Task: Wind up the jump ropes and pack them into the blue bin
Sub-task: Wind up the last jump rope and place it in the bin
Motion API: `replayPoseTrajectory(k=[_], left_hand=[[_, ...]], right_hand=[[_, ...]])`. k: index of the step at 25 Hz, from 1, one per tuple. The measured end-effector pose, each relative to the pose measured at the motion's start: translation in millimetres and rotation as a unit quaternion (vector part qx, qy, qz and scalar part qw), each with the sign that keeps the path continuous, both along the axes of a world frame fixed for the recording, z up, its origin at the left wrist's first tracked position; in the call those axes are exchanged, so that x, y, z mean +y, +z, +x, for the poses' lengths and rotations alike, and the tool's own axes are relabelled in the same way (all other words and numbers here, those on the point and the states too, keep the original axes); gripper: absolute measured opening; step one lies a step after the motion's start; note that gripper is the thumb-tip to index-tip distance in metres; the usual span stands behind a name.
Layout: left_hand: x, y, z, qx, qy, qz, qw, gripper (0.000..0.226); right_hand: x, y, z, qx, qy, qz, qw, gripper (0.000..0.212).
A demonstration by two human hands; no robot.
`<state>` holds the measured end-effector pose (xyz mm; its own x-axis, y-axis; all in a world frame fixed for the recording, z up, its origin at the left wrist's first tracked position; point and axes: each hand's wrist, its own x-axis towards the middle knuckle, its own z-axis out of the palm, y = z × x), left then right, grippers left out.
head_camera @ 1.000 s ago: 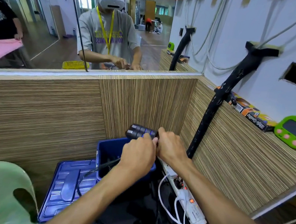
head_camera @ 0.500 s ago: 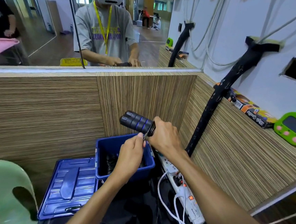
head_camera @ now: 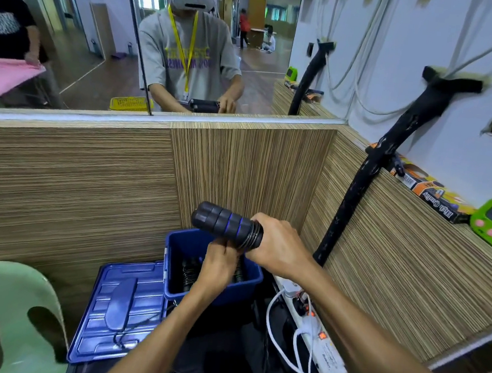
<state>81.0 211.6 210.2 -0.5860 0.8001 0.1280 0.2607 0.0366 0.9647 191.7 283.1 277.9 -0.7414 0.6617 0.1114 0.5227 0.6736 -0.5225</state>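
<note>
Since a moment ago both hands have lifted a little, and the jump rope handles (head_camera: 226,224) now sit higher above the blue bin (head_camera: 247,288), lying nearly level and pointing left. The right hand (head_camera: 280,250) is wrapped around the ends of the handles, gripping them tight. The left hand (head_camera: 219,265) is just below, fingers pinched closed near the handle ends, though what it pinches is too small to make out. More black handles (head_camera: 189,272) lie inside the bin. The bin's lid (head_camera: 118,312) lies flat to its left, with a thin black cord across it. A white power strip (head_camera: 315,331) runs along the wood wall on the right, and a pale green chair (head_camera: 1,313) is at the near left.
</note>
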Motion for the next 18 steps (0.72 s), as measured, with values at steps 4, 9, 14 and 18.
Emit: replayPoseTrajectory(k=[4, 9, 14, 18], left_hand=[[-22.1, -21.2, -32.5, 0.062, -0.111, -0.143, 0.981, 0.087], [-10.4, 37.9, -54.1, 0.560, -0.128, -0.271, 0.772, 0.060], [8.6, 91.2, -45.8, 0.700, -0.174, -0.153, 0.676, 0.068], [4.4, 99.4, -7.2, 0.683, -0.086, -0.161, 0.708, 0.059]], right_hand=[[-16.0, 12.3, 12.7, -0.013, 0.118, -0.013, 0.993, 0.058], [-46.9, 12.2, 26.2, -0.060, 0.133, 0.034, 0.989, 0.062], [-48.4, -9.2, 19.3, -0.138, 0.109, 0.076, 0.981, 0.067], [-23.3, -24.2, 9.3, -0.160, 0.012, 0.103, 0.982, 0.066]])
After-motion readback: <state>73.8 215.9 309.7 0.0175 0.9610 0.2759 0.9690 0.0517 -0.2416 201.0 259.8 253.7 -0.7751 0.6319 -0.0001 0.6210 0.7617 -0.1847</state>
